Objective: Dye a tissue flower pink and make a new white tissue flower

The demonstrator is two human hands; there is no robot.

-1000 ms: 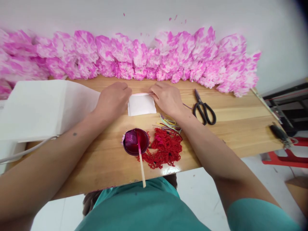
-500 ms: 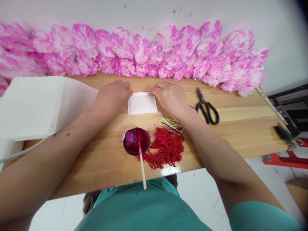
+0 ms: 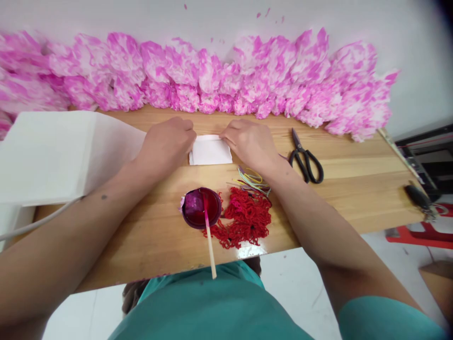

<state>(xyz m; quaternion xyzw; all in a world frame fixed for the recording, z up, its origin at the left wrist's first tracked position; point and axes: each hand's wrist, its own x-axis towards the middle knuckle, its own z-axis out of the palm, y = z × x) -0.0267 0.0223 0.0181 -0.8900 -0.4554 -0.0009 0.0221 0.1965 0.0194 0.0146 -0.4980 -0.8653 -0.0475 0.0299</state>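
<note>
A small white sheet of folded paper (image 3: pixel 211 151) lies on the wooden table between my two hands. My left hand (image 3: pixel 174 137) pinches its far left corner, with the fingers curled. At the far right corner, my right hand (image 3: pixel 247 140) grips the paper between thumb and fingers. Parts of both hands' fingertips are hidden behind the knuckles. Nearer to me stands a dark bowl (image 3: pixel 182 217) of red-purple dye with a soaked purple lump inside. A wooden stick (image 3: pixel 211 250), pink at its upper end, leans out of the bowl toward me.
Red yarn (image 3: pixel 247 217) lies right of the bowl, with thin coloured strings (image 3: pixel 253 178) behind it. Black-handled scissors (image 3: pixel 305 158) rest beyond my right wrist. A large stack of white paper (image 3: pixel 49 156) stands at left. Pink-and-white flower bunches (image 3: pixel 226 80) line the wall.
The near edge of the white paper has shifted slightly away from me, and its far edge now looks flatter. Both hands keep hold in nearly the same place.
</note>
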